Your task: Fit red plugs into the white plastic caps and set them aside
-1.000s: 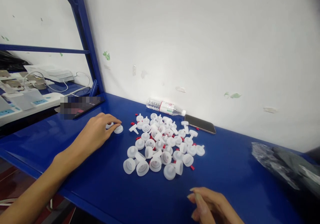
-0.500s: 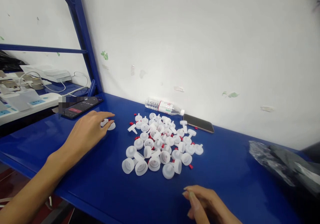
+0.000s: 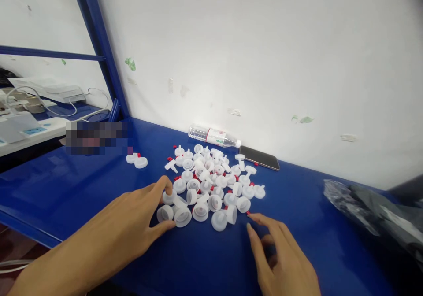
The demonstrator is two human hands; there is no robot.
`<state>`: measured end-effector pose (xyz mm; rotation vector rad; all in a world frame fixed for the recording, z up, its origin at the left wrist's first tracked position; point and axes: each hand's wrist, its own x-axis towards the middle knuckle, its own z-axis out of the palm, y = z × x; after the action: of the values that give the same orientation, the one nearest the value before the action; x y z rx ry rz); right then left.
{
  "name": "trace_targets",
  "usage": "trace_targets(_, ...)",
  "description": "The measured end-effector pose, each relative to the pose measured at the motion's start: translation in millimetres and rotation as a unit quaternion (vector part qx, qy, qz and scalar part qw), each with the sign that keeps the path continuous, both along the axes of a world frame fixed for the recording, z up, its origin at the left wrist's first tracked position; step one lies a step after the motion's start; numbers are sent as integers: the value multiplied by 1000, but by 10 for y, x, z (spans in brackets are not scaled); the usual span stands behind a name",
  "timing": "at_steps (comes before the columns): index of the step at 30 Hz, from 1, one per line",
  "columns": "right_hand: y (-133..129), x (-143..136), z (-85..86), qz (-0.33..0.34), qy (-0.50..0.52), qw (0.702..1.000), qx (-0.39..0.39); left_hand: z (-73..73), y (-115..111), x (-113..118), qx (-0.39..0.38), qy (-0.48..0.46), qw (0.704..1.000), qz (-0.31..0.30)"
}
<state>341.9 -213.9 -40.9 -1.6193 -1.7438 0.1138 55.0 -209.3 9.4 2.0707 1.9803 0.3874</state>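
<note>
While the heap of white caps [image 3: 211, 186] sits mid-worktop, a little toward the back edge by the wall, we have both hands on its near side. Our left hand [image 3: 132, 230] lies fingers spread, closed on nothing, thumb and forefinger bracketing the white cap at the near-left fringe [image 3: 165, 213] and touching it. Our right hand [image 3: 280, 260] rests near the front edge, fingers loosely splayed and empty, its forefinger tip just beside a small red piece [image 3: 248, 213] at the heap's near-right fringe. So the heap lies straight ahead of both hands, away from us, its long spread running from the near-left toward the back-right; the left hand is the nearer, already in contact. Two caps [image 3: 137, 160] lie apart toward the left end. Behind the heap, along the back edge, a water bottle [image 3: 213, 136] and a phone [image 3: 259, 157] lie flat; a dark plastic bag [image 3: 373, 212] sits at the right end.
</note>
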Motion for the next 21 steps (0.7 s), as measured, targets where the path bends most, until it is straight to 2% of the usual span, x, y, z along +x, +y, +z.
trace_targets(2,114,72,-17,33,-42,999,0,-40,11,-15,-4,-8,1000,-13)
trace_targets(6,238,57,33,15,-110,994,-6,-7,34,-143,40,-13,999,8)
trace_targets(10,233,11,64,8,-146,989,-25,170,-27,-248,83,-9,996,18)
trace_targets(14,231,114,114,41,-109,993,-26,339,-81,-174,74,-41,996,1)
trace_targets(17,234,147,310,105,-32,993,-46,354,-69,-58,64,-72,995,-9)
trace_targets(21,229,-9,668,159,66,985,-17,240,-21,56,74,-106,991,-26)
